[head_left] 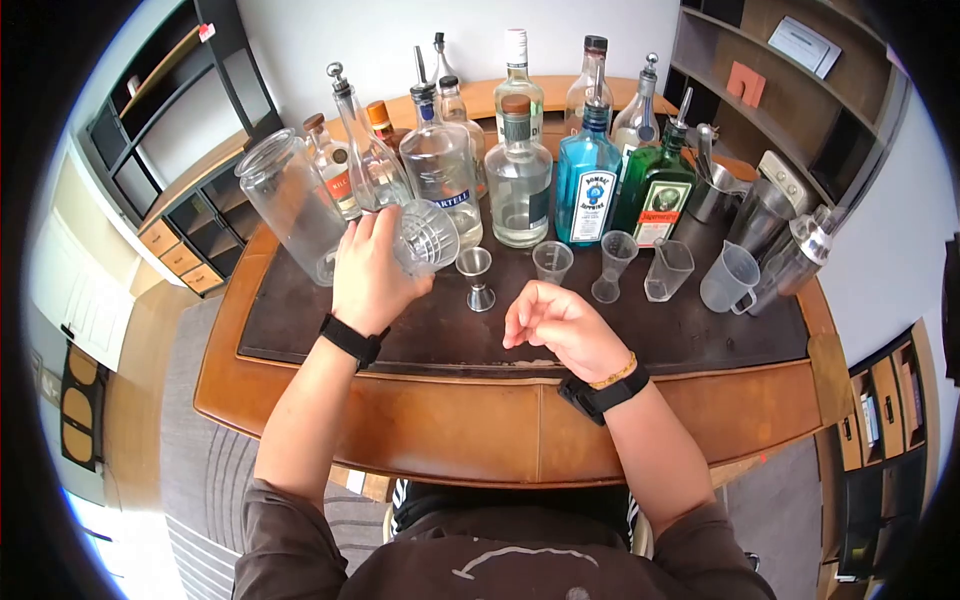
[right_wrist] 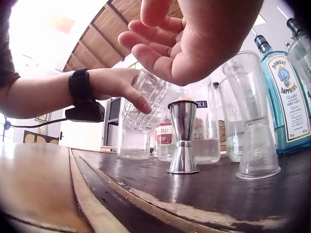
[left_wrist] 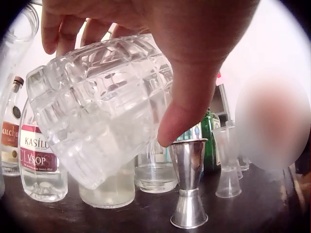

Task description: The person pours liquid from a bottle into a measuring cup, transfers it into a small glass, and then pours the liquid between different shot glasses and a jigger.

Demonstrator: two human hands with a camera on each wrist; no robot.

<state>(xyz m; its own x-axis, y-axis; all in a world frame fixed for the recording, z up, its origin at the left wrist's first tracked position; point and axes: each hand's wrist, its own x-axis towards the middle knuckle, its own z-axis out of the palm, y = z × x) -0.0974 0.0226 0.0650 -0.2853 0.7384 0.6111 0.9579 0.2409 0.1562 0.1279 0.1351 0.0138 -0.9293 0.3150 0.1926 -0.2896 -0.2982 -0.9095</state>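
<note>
My left hand (head_left: pixel 370 272) grips a clear cut-glass mixing glass (head_left: pixel 430 238), with the thumb on one side and the fingers over the other. The glass leans well over to one side, and a grid pattern covers its wall (left_wrist: pixel 112 92). Just right of it, a steel double jigger (head_left: pixel 478 282) stands upright on the dark desktop. My right hand (head_left: pixel 570 328) hovers over the desk's front part, fingers loosely curled and holding nothing. In the right wrist view its fingers (right_wrist: pixel 155 60) hang above the jigger. A clear plastic jigger (head_left: pixel 552 260) stands behind that hand.
Bottles crowd the back, including a blue gin bottle (head_left: pixel 588 180) and a green bottle (head_left: pixel 655 195). A tall glass jar (head_left: pixel 290 205) stands at the left. More clear measures, a plastic jug (head_left: pixel 730 278) and a steel shaker (head_left: pixel 800 255) line the right. The leather-edged desk (head_left: pixel 450 425) curves in front.
</note>
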